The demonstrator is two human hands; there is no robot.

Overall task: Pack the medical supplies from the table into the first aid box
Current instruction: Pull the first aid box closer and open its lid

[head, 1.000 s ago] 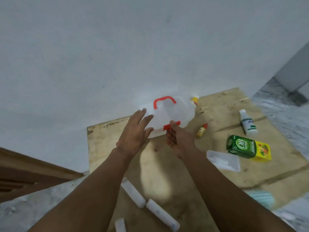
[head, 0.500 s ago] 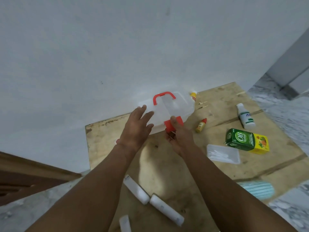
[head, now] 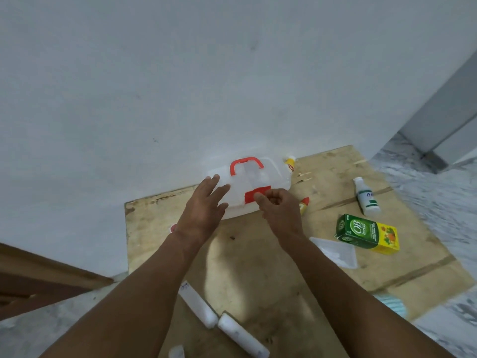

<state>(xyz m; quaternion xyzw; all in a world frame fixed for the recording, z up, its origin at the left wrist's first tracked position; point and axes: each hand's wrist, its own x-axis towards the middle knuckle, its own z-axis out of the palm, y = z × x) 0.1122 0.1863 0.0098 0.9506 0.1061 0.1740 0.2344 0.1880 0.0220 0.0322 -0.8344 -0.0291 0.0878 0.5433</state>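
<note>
Pinching red latch [head: 251, 197], right hand [head: 280, 212]; left hand [head: 200, 211] flat on box [head: 269, 175]; carton [head: 366, 233] reads "OB herbal".

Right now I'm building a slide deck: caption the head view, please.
Left hand rests on the first aid box while right hand grips its red latch.

Rear: first aid box [head: 258, 182] sat against wall [head: 232, 99], no passage behind | Box front: taken by left hand [head: 201, 215] and right hand [head: 280, 211] at red latch [head: 251, 195] | Centre: bare table [head: 245, 270] lay open between forearms | Near edge: white rolls [head: 198, 306] obstructed | Right: small bottle [head: 304, 204] just beside box; carton [head: 366, 233] and tray [head: 338, 254] farther right.
</note>
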